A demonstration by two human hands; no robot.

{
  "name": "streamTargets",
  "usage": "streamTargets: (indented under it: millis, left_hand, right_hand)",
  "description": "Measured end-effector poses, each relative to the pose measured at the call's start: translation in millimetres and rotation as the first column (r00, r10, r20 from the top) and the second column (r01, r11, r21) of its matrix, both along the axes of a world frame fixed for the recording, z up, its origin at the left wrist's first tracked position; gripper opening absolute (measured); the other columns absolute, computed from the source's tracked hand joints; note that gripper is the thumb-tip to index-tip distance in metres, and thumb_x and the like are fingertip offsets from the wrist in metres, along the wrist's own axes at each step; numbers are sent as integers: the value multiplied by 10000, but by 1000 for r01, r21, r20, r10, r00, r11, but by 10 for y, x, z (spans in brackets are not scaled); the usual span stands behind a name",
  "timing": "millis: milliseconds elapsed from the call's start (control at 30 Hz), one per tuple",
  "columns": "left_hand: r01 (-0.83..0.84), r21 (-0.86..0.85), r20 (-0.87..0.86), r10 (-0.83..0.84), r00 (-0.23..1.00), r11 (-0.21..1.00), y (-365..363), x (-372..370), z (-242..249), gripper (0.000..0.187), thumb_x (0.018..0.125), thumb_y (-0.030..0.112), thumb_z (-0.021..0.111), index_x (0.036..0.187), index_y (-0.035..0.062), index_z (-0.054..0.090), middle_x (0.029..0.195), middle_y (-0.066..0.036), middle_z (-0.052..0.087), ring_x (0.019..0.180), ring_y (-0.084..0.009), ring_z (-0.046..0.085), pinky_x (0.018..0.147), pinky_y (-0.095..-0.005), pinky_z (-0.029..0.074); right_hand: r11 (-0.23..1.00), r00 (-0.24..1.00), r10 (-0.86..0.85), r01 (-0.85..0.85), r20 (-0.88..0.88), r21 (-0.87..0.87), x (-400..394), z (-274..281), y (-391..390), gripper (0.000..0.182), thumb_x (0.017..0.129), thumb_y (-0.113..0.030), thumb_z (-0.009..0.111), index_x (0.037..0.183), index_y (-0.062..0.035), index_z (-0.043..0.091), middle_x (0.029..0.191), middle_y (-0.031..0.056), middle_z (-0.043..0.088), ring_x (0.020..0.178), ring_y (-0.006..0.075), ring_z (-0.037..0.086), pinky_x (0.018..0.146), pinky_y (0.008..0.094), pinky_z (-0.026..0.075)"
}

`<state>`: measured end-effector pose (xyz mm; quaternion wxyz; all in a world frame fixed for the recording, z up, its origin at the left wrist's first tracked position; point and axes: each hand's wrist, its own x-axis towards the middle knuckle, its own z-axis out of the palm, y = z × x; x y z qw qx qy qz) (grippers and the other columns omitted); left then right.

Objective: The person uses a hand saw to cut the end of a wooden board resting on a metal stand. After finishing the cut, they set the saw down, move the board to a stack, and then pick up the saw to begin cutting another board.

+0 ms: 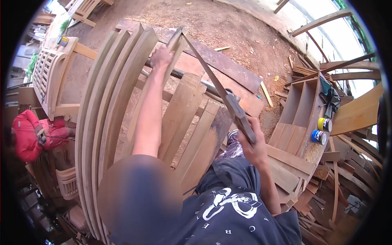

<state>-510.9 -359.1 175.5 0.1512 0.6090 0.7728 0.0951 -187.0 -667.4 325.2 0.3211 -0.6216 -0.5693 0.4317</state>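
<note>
Saw (pixel 209 72) in right hand (pixel 254 141), board (pixel 176 45) in left (pixel 162 57).

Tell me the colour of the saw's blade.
The saw's blade is a dull brown; it shows in the head view.

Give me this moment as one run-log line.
Left hand: gripping wooden beam | Right hand: holding handsaw | Handsaw tip: at beam's far end | Contact: unclear

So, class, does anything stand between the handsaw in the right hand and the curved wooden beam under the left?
Nothing visible does. The handsaw reaches from the right hand to the far end of the curved wooden beam; the left hand grips the beam nearer the person, beside the blade's line.
</note>
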Motion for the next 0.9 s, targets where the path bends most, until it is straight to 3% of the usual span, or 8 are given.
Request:
streamTargets:
  millis: [100,167,200,433,533,633,733,900]
  left_hand:
    - [23,14,-43,-22,999,1000,-3,16,25,537,870,449,737,1208,35,688,1220,-243,696,1160,-413,666,1001,-504,534]
    - [15,5,-51,-15,999,1000,-52,44,16,543,864,452,742,1209,35,690,1218,-244,698,1162,-408,668,999,-504,536]
    - [9,31,-58,-7,998,999,-70,72,48,545,860,454,742,1200,31,697,1212,-248,700,1154,-409,671,998,-503,538]
    - [19,94,-101,-10,995,995,-47,81,57,555,844,470,742,1145,4,728,1182,-264,707,1134,-426,677,996,-495,542]
    - [-4,79,-114,13,993,997,-21,104,68,586,841,491,733,1164,2,724,1174,-268,709,1129,-426,679,999,-494,542]
    - [-66,-25,-118,62,991,998,21,103,45,667,840,500,728,1317,39,658,1217,-244,704,1158,-421,665,1007,-501,525]
    - [-56,164,-63,67,996,985,8,34,-71,575,821,505,740,1166,44,739,1147,-241,727,1089,-412,700,947,-492,558]
    - [-144,120,48,139,989,982,-14,108,38,543,839,458,765,1169,27,735,1059,-224,750,994,-359,737,881,-420,576]
  right_hand:
    - [982,991,-129,132,35,-138,544,701,-714,404,917,-49,632,1312,-6,560,1033,105,666,951,180,628,879,323,500]
    - [956,962,-273,270,-9,-116,934,821,-1147,395,945,-43,571,1337,-10,536,727,-27,518,561,20,437,499,191,340]
    - [941,943,-327,319,-59,-113,1122,812,-1319,422,964,-54,562,1379,-5,504,682,-35,490,508,21,412,453,199,324]
    - [797,797,-603,600,33,68,1317,-179,-1305,430,998,-100,608,1402,-20,484,697,-27,499,535,33,433,462,211,360]
    - [774,765,-633,622,116,118,1362,-239,-946,347,1009,-106,593,1341,-31,522,691,-22,484,553,41,452,475,215,373]
    - [634,564,-770,727,-298,-263,1724,-319,-509,142,1022,-161,592,1119,-64,556,680,-17,486,528,69,476,465,233,406]
    - [721,664,-693,637,-282,-273,2110,-604,155,151,1022,-164,594,1129,-62,560,681,-15,492,522,66,472,460,231,405]
    - [758,764,-627,555,-149,-342,2500,-1372,1503,280,1009,-93,606,1276,-40,537,711,-17,516,534,57,472,467,218,389]
